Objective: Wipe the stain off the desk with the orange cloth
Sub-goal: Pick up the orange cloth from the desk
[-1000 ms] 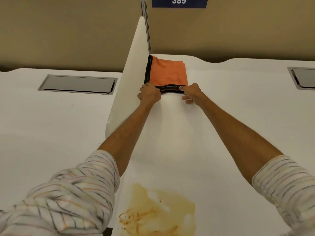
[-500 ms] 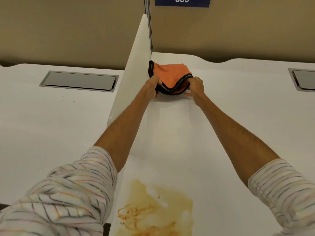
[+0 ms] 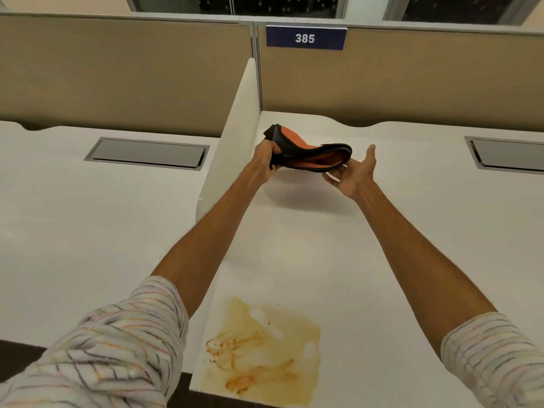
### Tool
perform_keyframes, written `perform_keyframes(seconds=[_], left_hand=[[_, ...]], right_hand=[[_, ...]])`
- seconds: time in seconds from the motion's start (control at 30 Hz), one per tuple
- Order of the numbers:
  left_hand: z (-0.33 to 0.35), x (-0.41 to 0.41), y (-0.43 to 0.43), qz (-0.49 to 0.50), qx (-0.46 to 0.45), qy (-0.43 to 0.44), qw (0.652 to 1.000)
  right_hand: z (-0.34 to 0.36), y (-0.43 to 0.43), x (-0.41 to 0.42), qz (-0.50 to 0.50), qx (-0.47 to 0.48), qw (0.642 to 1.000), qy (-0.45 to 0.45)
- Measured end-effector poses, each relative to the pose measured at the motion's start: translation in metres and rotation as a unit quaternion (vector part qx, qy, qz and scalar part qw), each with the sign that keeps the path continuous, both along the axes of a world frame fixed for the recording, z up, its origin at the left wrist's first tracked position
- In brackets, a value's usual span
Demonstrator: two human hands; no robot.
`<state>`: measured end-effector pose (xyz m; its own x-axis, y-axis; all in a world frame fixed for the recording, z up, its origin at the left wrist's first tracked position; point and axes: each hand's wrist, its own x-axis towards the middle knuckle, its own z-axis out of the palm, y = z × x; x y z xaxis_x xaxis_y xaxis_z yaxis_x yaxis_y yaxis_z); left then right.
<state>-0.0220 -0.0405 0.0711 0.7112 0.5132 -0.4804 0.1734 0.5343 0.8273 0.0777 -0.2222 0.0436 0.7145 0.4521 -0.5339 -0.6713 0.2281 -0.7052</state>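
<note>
Orange cloth (image 3: 306, 156) is off the desk (image 3: 382, 231), held in the air at about 12 o'clock from me, near the far corner by the white divider panel (image 3: 232, 142). It sags in a folded curve, black trim showing along the edges, and throws a shadow on the desk below.

My left hand (image 3: 266, 160) is clenched on the cloth's left end, fingers wrapped round the bunched fabric. My right hand (image 3: 354, 170) is spread, palm up, fingers loose under the cloth's right end; it supports rather than pinches, as far as I can see.

Progress, as I judge it: pickup done, wiping not begun. The stain (image 3: 259, 351), a yellow-brown patch with orange streaks, sits untouched at 6 o'clock on the near edge of the desk, well apart from the cloth. Left to do: bring the cloth back toward me, press it down, rub.

Against half a second ago: the cloth then lay bunched on the desk with both hands pinching its near edge. Now it is lifted clear and the right hand has opened out. My view has also tilted upward; the 385 sign (image 3: 305, 38) shows whole.
</note>
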Motion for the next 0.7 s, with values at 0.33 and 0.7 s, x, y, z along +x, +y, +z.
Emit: perform_keyframes(seconds=[0.33, 0.7], left_hand=[[0.028, -0.075, -0.037, -0.109, 0.059, -0.061, 0.990], [0.030, -0.111, -0.064, -0.072, 0.246, 0.061, 0.965]], right_hand=[[0.037, -0.047, -0.031, 0.219, -0.103, 0.966, -0.089], [0.035, -0.088, -0.079, 0.138, -0.232, 0.880, -0.391]])
